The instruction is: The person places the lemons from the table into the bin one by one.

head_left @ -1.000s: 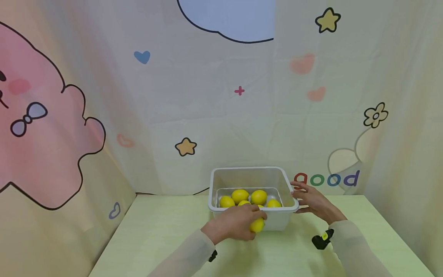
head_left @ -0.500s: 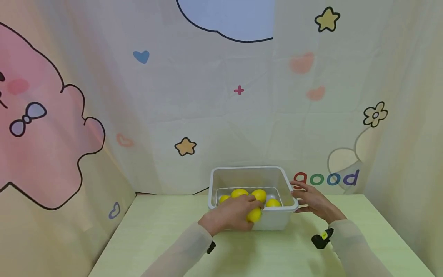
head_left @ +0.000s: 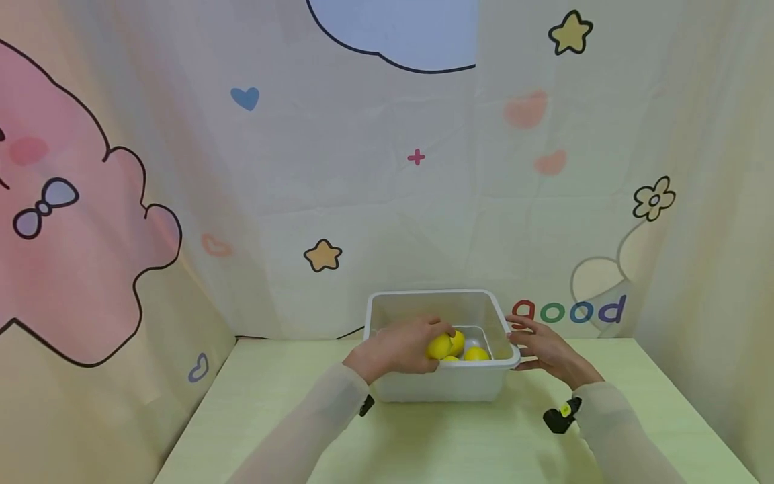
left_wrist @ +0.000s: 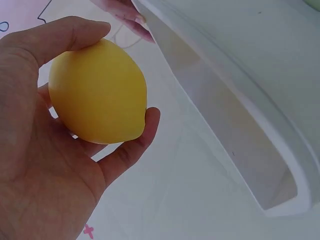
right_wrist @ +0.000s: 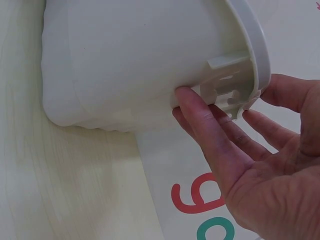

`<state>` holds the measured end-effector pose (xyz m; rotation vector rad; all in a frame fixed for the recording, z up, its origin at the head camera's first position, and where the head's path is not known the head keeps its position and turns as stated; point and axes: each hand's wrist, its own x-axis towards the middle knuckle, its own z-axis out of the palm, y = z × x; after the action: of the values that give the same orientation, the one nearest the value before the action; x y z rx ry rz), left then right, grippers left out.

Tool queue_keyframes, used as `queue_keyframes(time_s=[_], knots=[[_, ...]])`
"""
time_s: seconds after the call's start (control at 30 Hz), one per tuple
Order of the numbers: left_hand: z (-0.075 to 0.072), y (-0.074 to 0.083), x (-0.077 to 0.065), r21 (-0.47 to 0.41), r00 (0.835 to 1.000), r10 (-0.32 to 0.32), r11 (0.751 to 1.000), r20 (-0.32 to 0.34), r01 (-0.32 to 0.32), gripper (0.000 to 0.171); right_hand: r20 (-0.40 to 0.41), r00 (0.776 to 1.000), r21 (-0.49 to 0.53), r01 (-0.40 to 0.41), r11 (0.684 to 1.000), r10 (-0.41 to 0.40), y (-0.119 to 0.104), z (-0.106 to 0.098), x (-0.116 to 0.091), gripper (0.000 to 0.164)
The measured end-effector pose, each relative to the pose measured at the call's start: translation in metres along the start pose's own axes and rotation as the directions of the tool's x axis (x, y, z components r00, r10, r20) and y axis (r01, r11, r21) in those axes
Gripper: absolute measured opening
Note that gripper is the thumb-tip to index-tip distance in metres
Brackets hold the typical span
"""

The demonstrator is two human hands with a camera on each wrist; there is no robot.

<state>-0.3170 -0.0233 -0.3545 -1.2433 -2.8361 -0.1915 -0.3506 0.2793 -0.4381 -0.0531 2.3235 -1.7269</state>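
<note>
My left hand (head_left: 400, 347) grips a yellow lemon (head_left: 439, 347) over the front rim of a white plastic bin (head_left: 432, 386). In the left wrist view, the thumb lies on top of the lemon (left_wrist: 100, 92) and curled fingers support it from behind and below. Several more lemons (head_left: 476, 354) lie inside the bin, some hidden behind my left hand. At the bin's right side, my right hand (head_left: 549, 349) holds the edge. The right wrist view shows its thumb at the rim (right_wrist: 258, 50) and its fingers against the side wall below.
The bin stands on a pale wooden table (head_left: 278, 403), close to a printed cloth backdrop (head_left: 387, 222). Cloth also hangs at the left and right of the table. A dark wrist device (head_left: 561, 417) sits at my right sleeve.
My left hand has risen and moved away from me, carrying the lemon from in front of the bin to over its front rim. The right hand stays at the bin's side.
</note>
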Motion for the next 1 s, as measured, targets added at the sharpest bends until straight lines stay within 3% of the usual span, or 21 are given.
queue_keyframes(time_s=[0.4,0.67,1.0], knots=[[-0.016,-0.016,0.016,-0.061,0.998,-0.056,0.996,0.028,0.058,0.051,0.005,1.0,0.004,0.006,1.0,-0.006,0.003,-0.002,0.001,0.063],[-0.026,-0.029,0.028,-0.048,0.996,-0.084,0.995,0.028,0.086,0.05,0.012,1.0,0.007,0.004,1.0,-0.004,0.0,-0.002,0.0,0.064],[-0.028,-0.039,0.036,-0.07,0.99,-0.131,0.988,0.059,0.135,0.048,0.003,1.0,0.009,0.006,1.0,-0.006,0.001,-0.002,0.0,0.065]])
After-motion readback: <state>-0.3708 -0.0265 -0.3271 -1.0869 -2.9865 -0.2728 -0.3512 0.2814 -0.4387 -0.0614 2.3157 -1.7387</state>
